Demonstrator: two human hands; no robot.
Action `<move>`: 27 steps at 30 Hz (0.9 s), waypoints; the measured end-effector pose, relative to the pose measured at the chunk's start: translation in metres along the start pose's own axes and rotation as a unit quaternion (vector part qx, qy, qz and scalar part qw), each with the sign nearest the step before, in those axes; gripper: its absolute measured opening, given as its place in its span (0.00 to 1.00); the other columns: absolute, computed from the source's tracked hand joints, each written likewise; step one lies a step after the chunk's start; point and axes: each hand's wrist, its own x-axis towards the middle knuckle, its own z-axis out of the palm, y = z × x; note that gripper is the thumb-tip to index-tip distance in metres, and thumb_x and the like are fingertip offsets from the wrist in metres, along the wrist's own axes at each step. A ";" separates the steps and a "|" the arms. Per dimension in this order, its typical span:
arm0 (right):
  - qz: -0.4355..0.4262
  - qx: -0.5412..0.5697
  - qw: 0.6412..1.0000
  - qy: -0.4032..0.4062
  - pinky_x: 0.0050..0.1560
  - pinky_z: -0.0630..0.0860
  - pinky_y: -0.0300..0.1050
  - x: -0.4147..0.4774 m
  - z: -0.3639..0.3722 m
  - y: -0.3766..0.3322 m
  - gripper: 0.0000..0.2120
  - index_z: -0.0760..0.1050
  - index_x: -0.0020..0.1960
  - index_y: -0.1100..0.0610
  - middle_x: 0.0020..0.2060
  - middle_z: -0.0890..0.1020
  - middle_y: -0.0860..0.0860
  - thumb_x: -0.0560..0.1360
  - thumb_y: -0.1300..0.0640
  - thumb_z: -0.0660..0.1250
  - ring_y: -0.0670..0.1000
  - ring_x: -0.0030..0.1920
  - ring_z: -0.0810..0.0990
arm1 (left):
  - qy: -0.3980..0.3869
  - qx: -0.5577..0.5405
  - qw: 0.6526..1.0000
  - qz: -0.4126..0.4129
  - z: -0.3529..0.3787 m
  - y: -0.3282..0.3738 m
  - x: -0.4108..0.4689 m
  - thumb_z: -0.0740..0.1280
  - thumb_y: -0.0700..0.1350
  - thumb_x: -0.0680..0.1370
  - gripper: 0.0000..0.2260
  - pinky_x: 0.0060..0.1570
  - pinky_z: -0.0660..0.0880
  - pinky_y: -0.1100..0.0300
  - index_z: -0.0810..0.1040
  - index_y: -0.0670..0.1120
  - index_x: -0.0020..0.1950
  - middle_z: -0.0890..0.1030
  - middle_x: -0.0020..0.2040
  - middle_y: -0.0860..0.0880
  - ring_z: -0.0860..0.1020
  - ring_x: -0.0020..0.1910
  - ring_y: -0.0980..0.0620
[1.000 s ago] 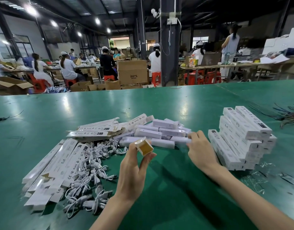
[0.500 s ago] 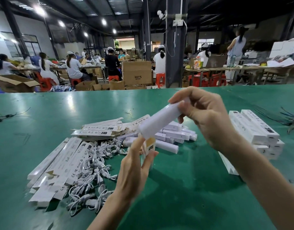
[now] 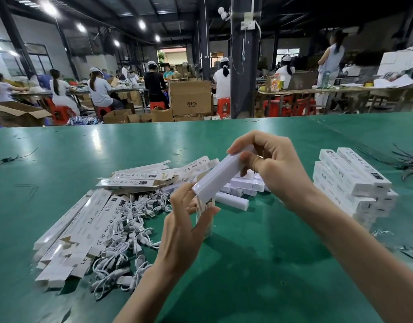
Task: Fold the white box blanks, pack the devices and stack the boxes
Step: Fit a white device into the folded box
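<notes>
- Box (image 3: pixel 206 229): one, folded into a sleeve and held upright just above the green table (image 3: pixel 247 276). The left hand (image 3: pixel 182 224) pinches it between thumb and fingers, mouth upward.
- Device (image 3: pixel 220 177): one white bar, tilted, with its lower end at the box's mouth. The right hand (image 3: pixel 278 169) is curled round its upper end.
- Likely trouble: the bar meets the mouth at a slant, so its corner could catch a flap and crease or tear it. A tight pinch may also flatten the sleeve and jam the bar.
- Cables (image 3: pixel 128 227): one tangled white heap left of the hands, too knotted to count. A loop could snag on a wrist.
- Box blanks (image 3: pixel 77 229): two flat heaps, one near left and one behind the cables. Both overlap too much to count.
- Loose devices (image 3: pixel 243 184): at least four show beyond the hands, and others are hidden behind them.
- Stacked boxes (image 3: pixel 349 183): on the right, two across the top, several layers deep, total unclear. The pile steps unevenly and sits near the right forearm, so a careless swing might topple it.
- Black wires (image 3: pixel 408 159) lie far right. Workers sit at benches beyond.
</notes>
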 end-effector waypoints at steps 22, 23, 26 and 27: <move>-0.301 -0.277 0.903 -0.134 0.43 0.75 0.50 -0.011 -0.008 -0.031 0.17 0.78 0.46 0.65 0.45 0.78 0.56 0.65 0.78 0.59 0.57 0.47 0.76 | -0.018 -0.037 0.999 -0.024 -0.002 0.006 0.001 0.72 0.43 0.75 0.26 0.50 0.78 0.64 0.59 0.59 0.62 0.80 0.60 0.57 0.82 0.49 0.57; -0.296 -0.285 0.899 -0.150 0.43 0.75 0.53 -0.012 -0.008 -0.033 0.18 0.77 0.48 0.65 0.46 0.78 0.56 0.63 0.76 0.57 0.58 0.47 0.75 | -0.012 -0.041 0.999 -0.030 -0.002 0.005 0.001 0.72 0.44 0.75 0.26 0.49 0.79 0.63 0.59 0.59 0.61 0.81 0.59 0.52 0.83 0.48 0.56; -0.284 -0.297 0.894 -0.179 0.41 0.74 0.54 -0.014 -0.009 -0.040 0.21 0.75 0.49 0.64 0.45 0.77 0.56 0.59 0.73 0.53 0.57 0.46 0.73 | -0.011 -0.045 0.998 -0.035 -0.002 0.005 0.002 0.72 0.45 0.74 0.25 0.46 0.79 0.63 0.59 0.59 0.60 0.81 0.58 0.48 0.83 0.47 0.55; -0.288 -0.303 0.890 -0.183 0.41 0.73 0.53 -0.014 -0.009 -0.041 0.21 0.75 0.48 0.64 0.45 0.77 0.55 0.60 0.73 0.53 0.56 0.45 0.72 | -0.018 -0.046 0.998 -0.037 -0.002 0.006 0.001 0.72 0.46 0.74 0.25 0.47 0.79 0.62 0.58 0.59 0.60 0.81 0.58 0.52 0.83 0.48 0.55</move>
